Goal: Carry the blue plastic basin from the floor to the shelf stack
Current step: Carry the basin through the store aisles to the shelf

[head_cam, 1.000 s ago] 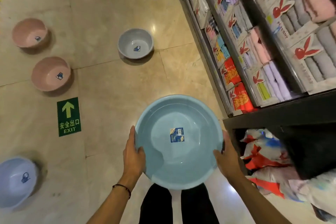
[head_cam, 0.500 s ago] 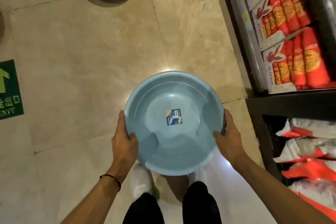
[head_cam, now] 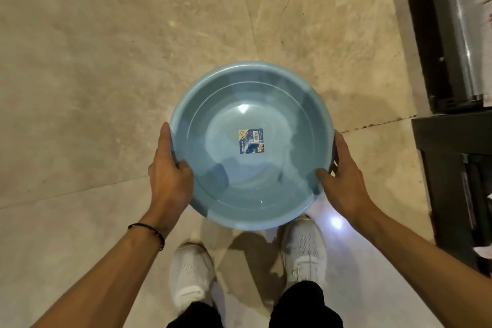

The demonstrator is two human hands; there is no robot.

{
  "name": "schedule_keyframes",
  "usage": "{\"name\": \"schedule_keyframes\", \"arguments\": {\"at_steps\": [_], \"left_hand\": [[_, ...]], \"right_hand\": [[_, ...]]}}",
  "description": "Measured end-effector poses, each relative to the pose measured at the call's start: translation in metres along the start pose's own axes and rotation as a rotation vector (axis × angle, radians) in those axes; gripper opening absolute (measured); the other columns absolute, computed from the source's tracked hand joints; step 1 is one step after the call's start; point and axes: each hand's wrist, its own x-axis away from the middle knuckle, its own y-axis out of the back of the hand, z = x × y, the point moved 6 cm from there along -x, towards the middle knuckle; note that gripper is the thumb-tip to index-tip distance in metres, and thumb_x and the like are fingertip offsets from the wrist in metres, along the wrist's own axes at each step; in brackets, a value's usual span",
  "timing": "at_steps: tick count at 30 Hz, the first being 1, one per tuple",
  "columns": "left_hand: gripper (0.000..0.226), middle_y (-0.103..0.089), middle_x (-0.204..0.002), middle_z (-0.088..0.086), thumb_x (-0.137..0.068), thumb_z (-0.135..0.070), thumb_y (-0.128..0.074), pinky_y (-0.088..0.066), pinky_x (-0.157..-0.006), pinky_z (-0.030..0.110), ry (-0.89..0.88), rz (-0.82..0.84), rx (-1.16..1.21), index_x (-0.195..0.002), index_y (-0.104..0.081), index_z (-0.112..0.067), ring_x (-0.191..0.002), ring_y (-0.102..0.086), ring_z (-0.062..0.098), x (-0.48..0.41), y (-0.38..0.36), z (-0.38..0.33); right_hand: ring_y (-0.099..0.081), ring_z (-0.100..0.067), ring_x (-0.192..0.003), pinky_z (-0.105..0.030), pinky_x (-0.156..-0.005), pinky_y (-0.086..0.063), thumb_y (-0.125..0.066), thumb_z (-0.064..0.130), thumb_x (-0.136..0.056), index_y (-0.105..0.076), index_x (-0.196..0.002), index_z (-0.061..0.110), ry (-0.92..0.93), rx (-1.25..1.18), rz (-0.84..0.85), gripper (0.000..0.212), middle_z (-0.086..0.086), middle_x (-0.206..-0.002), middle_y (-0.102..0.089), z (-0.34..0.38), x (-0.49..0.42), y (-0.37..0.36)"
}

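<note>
Grips the blue basin (head_cam: 279,146) at opposite rim edges, left hand (head_cam: 169,176) and right hand (head_cam: 343,184) both curled round it, thumbs inside. Hangs level above the shoes (head_cam: 191,274), clear of the floor (head_cam: 106,61). Shelf (head_cam: 452,141) off right, nearer the right hand.

You've got open floor (head_cam: 111,56) ahead and all down your left; on your right the black shelf frame (head_cam: 450,141) stands near your right hand (head_cam: 346,184), a strip of floor between, and the blue basin (head_cam: 239,192) you grip spans wide
</note>
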Motion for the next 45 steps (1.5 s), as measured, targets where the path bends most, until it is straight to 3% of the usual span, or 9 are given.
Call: {"name": "schedule_keyframes", "arguments": {"at_steps": [9, 18, 22, 27, 30, 32, 38, 43, 45], "left_hand": [[0.085, -0.060, -0.142, 0.010, -0.092, 0.007, -0.046, -0.054, -0.103, 0.056, 0.012, 0.004, 0.047, -0.162, -0.028, -0.038, -0.123, -0.061, 0.034, -0.002, 0.002, 0.007], [0.086, -0.055, -0.152, 0.004, -0.090, 0.011, -0.047, -0.050, -0.109, 0.056, 0.030, -0.010, 0.162, -0.161, -0.033, -0.035, -0.134, -0.055, 0.034, 0.066, 0.105, -0.057], [0.085, -0.048, -0.159, -0.008, -0.093, 0.012, -0.048, -0.044, -0.116, 0.051, 0.001, -0.119, 0.249, -0.162, -0.032, -0.034, -0.141, -0.049, 0.018, 0.108, 0.183, -0.105], [0.080, -0.044, -0.162, -0.002, -0.095, 0.012, -0.048, -0.040, -0.119, 0.053, -0.053, -0.232, 0.299, -0.164, -0.030, -0.025, -0.147, -0.043, 0.022, 0.170, 0.288, -0.177], [0.081, -0.040, -0.164, -0.008, -0.097, 0.012, -0.045, -0.038, -0.121, 0.051, -0.060, -0.260, 0.356, -0.165, -0.027, -0.029, -0.146, -0.041, 0.012, 0.216, 0.354, -0.218], [0.084, -0.043, -0.162, -0.010, -0.097, 0.012, -0.046, -0.041, -0.119, 0.048, -0.073, -0.288, 0.380, -0.164, -0.027, -0.035, -0.141, -0.044, 0.010, 0.246, 0.394, -0.238], [0.093, -0.047, -0.158, 0.002, -0.093, 0.011, -0.052, -0.050, -0.108, 0.044, -0.048, -0.398, 0.489, -0.164, -0.018, -0.039, -0.132, -0.052, 0.015, 0.342, 0.495, -0.285], [0.083, -0.048, -0.111, -0.060, -0.092, 0.007, -0.056, -0.050, -0.085, 0.020, -0.022, -0.499, 0.584, -0.156, -0.035, -0.041, -0.097, -0.052, -0.028, 0.421, 0.559, -0.284], [0.083, -0.050, -0.100, -0.063, -0.091, 0.006, -0.057, -0.049, -0.072, 0.015, -0.007, -0.523, 0.627, -0.139, -0.039, -0.059, -0.092, -0.052, -0.034, 0.449, 0.581, -0.282]], "right_hand": [[-0.060, -0.015, -0.105, -0.007, -0.071, -0.052, -0.052, -0.014, -0.086, -0.034, -0.160, 0.033, -0.028, -0.025, -0.056, 0.090, 0.013, -0.134, -0.059, 0.007, -0.002, -0.004], [-0.055, -0.013, -0.117, -0.034, -0.095, -0.052, -0.063, -0.010, -0.090, -0.043, -0.154, 0.036, 0.010, -0.049, -0.064, 0.081, 0.018, -0.129, -0.058, 0.125, 0.054, 0.044], [-0.060, 0.008, -0.112, -0.014, -0.083, -0.056, -0.064, -0.006, -0.090, -0.048, -0.145, 0.040, 0.159, -0.103, -0.073, 0.074, 0.036, -0.119, -0.061, 0.228, 0.097, 0.069], [-0.057, -0.017, -0.131, -0.050, -0.109, -0.050, -0.058, -0.017, -0.087, -0.038, -0.159, 0.025, 0.190, -0.189, -0.054, 0.085, 0.002, -0.145, -0.058, 0.347, 0.157, 0.101], [-0.058, -0.005, -0.121, -0.042, -0.105, -0.054, -0.061, -0.015, -0.086, -0.035, -0.158, 0.019, 0.253, -0.146, -0.060, 0.084, 0.016, -0.137, -0.057, 0.413, 0.206, 0.126], [-0.060, 0.008, -0.110, -0.029, -0.093, -0.059, -0.062, -0.008, -0.085, -0.037, -0.156, 0.023, 0.310, -0.133, -0.070, 0.081, 0.034, -0.124, -0.058, 0.452, 0.240, 0.143], [-0.057, -0.024, -0.130, -0.059, -0.103, -0.054, -0.061, -0.012, -0.091, -0.033, -0.159, 0.033, 0.323, -0.184, 0.008, 0.086, 0.001, -0.145, -0.055, 0.551, 0.337, 0.186], [-0.061, -0.021, -0.124, -0.056, -0.099, -0.056, -0.066, -0.001, -0.092, -0.043, -0.152, 0.038, 0.383, -0.186, 0.072, 0.075, 0.006, -0.137, -0.061, 0.622, 0.413, 0.200], [-0.061, -0.021, -0.123, -0.056, -0.100, -0.056, -0.065, 0.000, -0.093, -0.045, -0.151, 0.039, 0.405, -0.178, 0.088, 0.073, 0.006, -0.136, -0.063, 0.648, 0.434, 0.198]]}}
